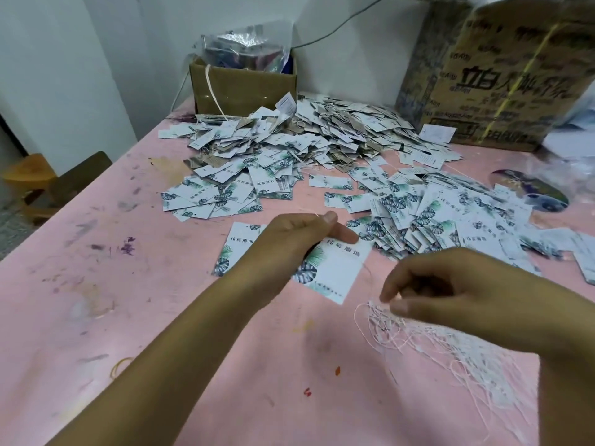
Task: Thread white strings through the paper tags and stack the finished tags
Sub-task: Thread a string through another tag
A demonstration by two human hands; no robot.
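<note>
- Across the stained pink tabletop (128,284), paint smudges and scuffs everywhere, with a plain white wall (354,43) closing the room at 12 o'clock.
- Two cardboard boxes back there: one small open brown box (241,88) at 11 o'clock stuffed with a clear plastic bag (244,46), and one big printed brown carton (502,85) at 2 o'clock.
- One wooden stool (29,175) peeks in off the table at 9 o'clock.
- Sprawling heap of white leaf-printed paper tags (322,146) runs from 12 to 3 o'clock, far too many to count.
- Two bare hands in play.
- Left hand (296,239), dead centre, fingers curled and thumb up, grasping a white leaf-printed tag (335,272); a second matching tag (235,249) lies just beside it at 9 o'clock, partly under the wrist.
- Right hand (450,284) at 4 o'clock, fingers bent, thumb and fingertips pinching into a loose bundle of thin white strings (450,349), uncountable, fanning toward 5 o'clock.
- One yellow rubber band (120,365) lies at 7 o'clock.
</note>
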